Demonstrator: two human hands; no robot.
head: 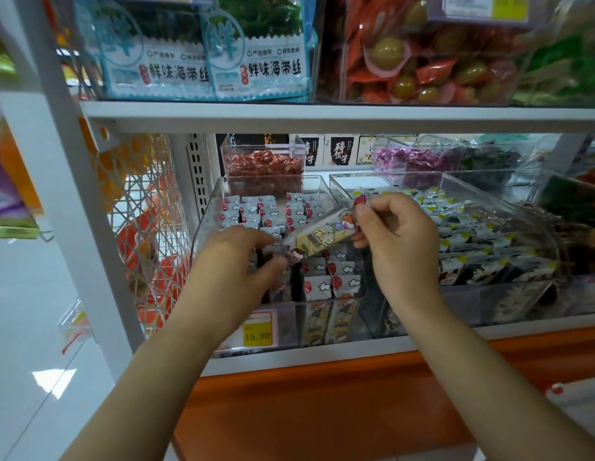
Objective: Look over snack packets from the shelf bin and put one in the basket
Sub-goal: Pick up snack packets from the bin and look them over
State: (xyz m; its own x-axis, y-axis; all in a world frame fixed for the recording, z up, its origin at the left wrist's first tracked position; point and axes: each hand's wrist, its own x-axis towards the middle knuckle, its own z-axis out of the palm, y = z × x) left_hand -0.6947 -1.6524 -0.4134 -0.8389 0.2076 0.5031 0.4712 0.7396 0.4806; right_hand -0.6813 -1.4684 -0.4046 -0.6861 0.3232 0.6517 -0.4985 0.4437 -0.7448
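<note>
Pinching a long snack packet (pixel 322 236) by its ends, the left hand (pixel 237 257) gripped the lower end and the right hand (pixel 397 234) the upper, holding it slanted above the clear shelf bin (pixel 204 221). A yellow price tag (pixel 257 331) sat on the bin's front. Matching packets (pixel 336 287) stood inside the bin, and a tub of red sweets (pixel 263 163) stood behind it.

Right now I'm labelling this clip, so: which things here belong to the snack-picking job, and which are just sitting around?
In the job: snack packet, pinched at its ends by the left hand and right hand; clear bin of matching packets.
Just there: seaweed bags, red sweets bin, dark-packet bin, yellow price tag.
</note>
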